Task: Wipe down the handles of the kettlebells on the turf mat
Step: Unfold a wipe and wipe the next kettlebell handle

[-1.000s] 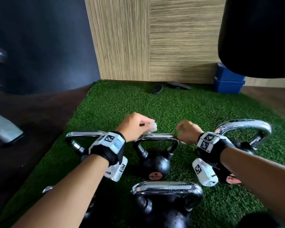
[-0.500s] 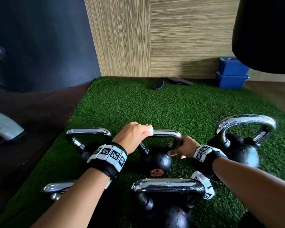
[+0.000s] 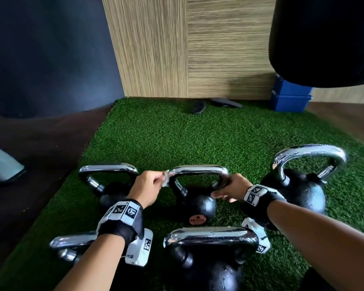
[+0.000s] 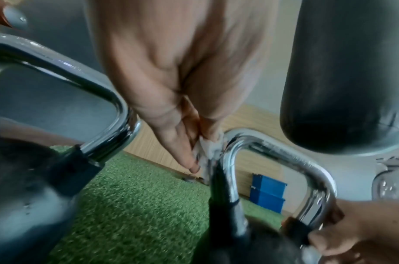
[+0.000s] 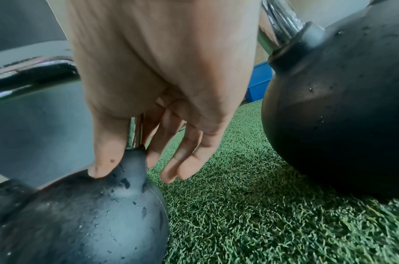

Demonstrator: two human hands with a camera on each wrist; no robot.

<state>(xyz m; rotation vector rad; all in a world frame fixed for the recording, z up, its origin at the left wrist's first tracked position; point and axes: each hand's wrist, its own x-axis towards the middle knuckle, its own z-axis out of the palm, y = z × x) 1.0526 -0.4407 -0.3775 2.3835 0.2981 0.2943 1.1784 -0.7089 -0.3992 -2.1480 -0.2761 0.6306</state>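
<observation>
A green artificial-turf mat (image 3: 177,139) carries five black kettlebells with chrome handles along its near edge. The middle kettlebell (image 3: 198,203) of the back row stands upright between two others. The right hand (image 3: 229,189) is wrapped round the right leg of its chrome handle (image 3: 198,169), thumb against the black ball. The left hand (image 3: 148,185) pinches a small white wipe (image 3: 166,178) against the handle's left bend.

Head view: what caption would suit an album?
Left hand wipes middle kettlebell's handle with a wipe; right hand steadies it.
</observation>
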